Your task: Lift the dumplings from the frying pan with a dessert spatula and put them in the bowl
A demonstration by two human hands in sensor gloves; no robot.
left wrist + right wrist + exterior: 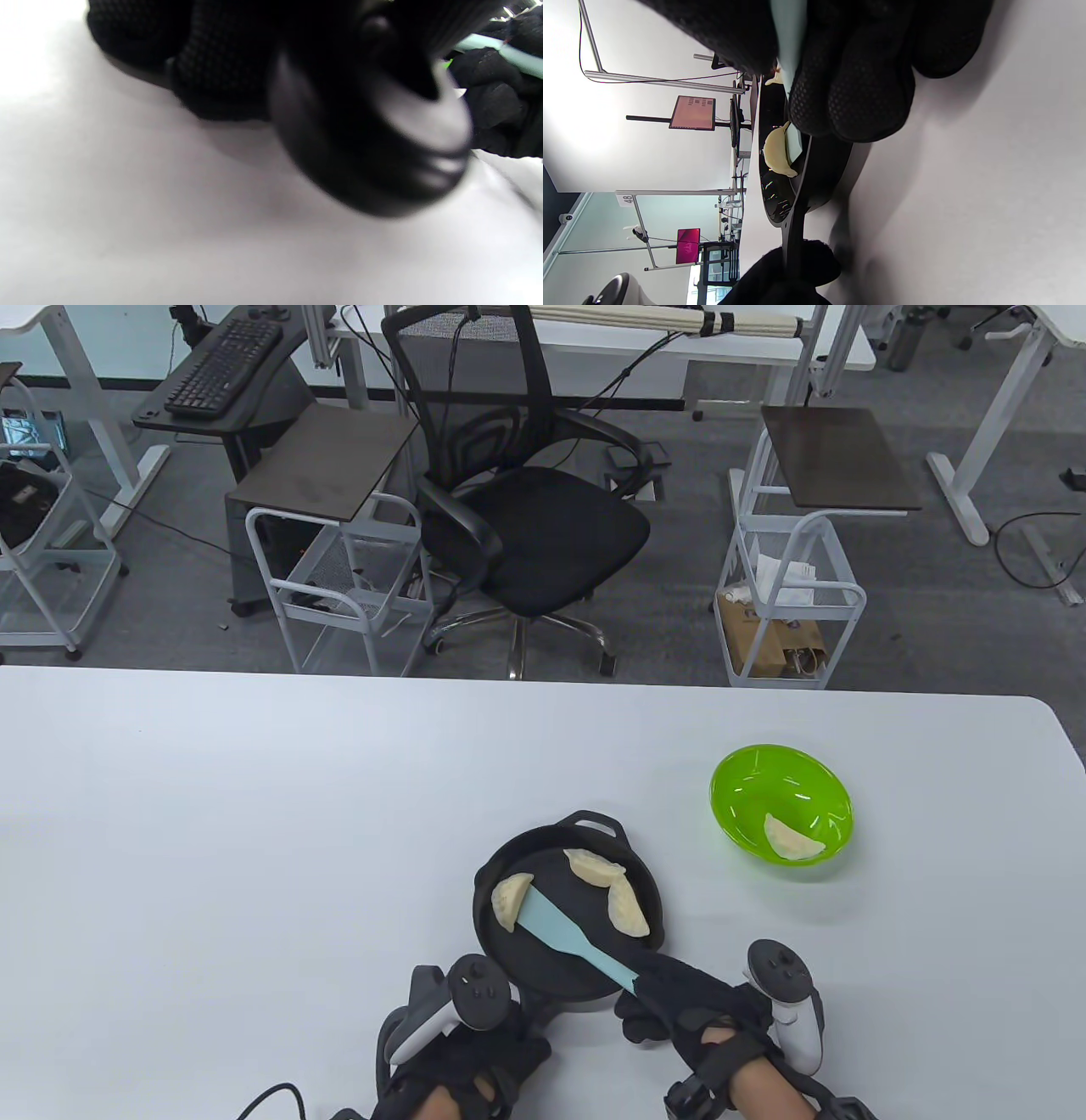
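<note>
A black frying pan [509, 952] sits on the white table and holds three pale dumplings: one at its left [510, 901], one at the back [593, 867], one at the right [629, 909]. My right hand [663, 997] grips the handle of a light blue dessert spatula [556, 931], whose blade tip lies against the left dumpling [777, 155]. My left hand [507, 1028] holds the pan's handle [373, 140], mostly hidden under the tracker. The green bowl [736, 780] stands to the pan's right with one dumpling [793, 841] in it.
The table's far edge lies beyond the bowl, with a black office chair [526, 517] and wire carts [789, 594] behind it on the floor. Bare white tabletop stretches left of the pan and between pan and bowl.
</note>
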